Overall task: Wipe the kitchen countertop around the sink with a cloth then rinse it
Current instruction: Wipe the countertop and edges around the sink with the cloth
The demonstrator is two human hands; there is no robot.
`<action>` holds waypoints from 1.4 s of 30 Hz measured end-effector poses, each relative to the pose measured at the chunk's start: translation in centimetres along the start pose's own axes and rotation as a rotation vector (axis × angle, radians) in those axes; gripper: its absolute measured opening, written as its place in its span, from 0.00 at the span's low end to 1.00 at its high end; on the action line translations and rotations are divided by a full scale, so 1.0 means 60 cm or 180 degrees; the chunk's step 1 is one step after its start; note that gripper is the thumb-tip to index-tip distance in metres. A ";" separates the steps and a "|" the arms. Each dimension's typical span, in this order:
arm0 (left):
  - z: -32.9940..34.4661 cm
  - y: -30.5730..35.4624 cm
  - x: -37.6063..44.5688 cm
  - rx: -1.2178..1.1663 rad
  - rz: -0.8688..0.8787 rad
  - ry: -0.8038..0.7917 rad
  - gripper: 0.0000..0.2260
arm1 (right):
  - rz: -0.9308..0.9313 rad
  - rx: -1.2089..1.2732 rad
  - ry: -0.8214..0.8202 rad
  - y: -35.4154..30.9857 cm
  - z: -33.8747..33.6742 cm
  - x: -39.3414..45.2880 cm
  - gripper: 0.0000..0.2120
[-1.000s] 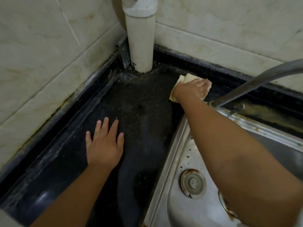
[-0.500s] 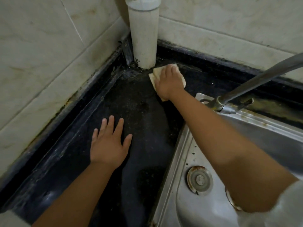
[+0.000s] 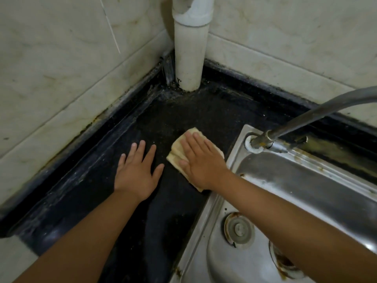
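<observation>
From the head camera, the right hand [image 3: 201,164] presses flat, fingers straight, on a folded, pale yellow cloth [image 3: 177,148] lying on the dark speckled bench [image 3: 142,231], just beside the steel sink's [image 3: 295,180] corner. The left hand [image 3: 137,170] rests spread and empty beside it.

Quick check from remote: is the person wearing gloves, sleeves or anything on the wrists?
No. The left hand and right hand are bare, without gloves, rings, watch or bands. Both forearms are bare to the frame edge; no sleeve shows.
</observation>
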State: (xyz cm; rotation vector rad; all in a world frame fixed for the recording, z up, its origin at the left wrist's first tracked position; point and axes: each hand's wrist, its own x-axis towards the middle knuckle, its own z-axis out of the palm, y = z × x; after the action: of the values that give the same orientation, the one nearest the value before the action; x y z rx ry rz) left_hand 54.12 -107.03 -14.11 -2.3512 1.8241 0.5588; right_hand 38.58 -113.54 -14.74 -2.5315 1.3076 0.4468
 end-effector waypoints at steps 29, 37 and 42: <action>0.128 -0.180 -0.277 -0.0606 -0.0953 0.0726 0.34 | 0.0418 -0.0061 0.0331 -0.044 -0.038 0.093 0.33; 0.121 -0.200 -0.291 -0.0992 -0.0952 0.1127 0.27 | -0.1238 -0.0081 0.0518 -0.300 0.059 -0.011 0.30; 0.115 -0.216 -0.283 -0.0967 -0.0749 0.0974 0.35 | -0.1457 -0.0298 0.0322 -0.240 0.117 -0.146 0.27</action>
State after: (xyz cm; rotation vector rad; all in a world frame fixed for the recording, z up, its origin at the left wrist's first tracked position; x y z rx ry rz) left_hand 61.44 -85.91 -16.23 -2.9482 1.6278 0.4984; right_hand 44.51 -96.39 -16.58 -2.8473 0.7074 0.2884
